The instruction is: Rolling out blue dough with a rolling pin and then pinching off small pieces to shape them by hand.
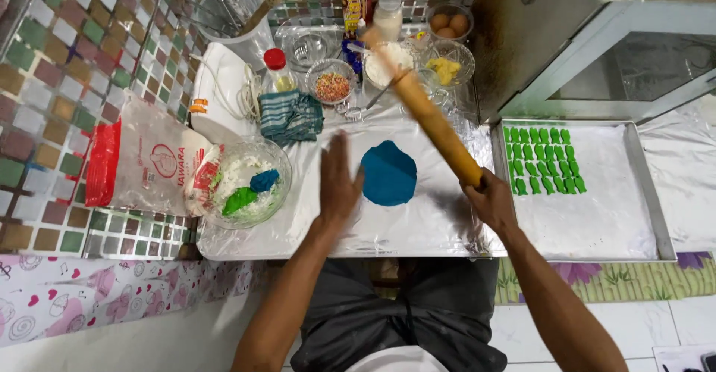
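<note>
Gripping the wooden rolling pin (429, 114) by its near end, my right hand (491, 199) has its fingers clenched around the wood, with the pin angled up and away over the foil sheet (418, 223). The blue dough disc (388, 173) is the reference point: it lies flat on the foil, just left of the pin's held end. My left hand (337, 182) rests just left of the disc, fingers released, straight and flat, grasping nothing; I cannot tell whether it touches the disc's edge.

Handling judgement: the disc looks soft and thin, likely to stretch or tear if pinched. Lift it from beneath at the rim with flat fingers. The pin is stiff and probably weighty.

Left of the disc stands a glass bowl (277, 193) holding flour with green and blue dough lumps. Right of the disc, a metal tray (647, 185) carries rows of small green dough pieces (543, 161).
</note>
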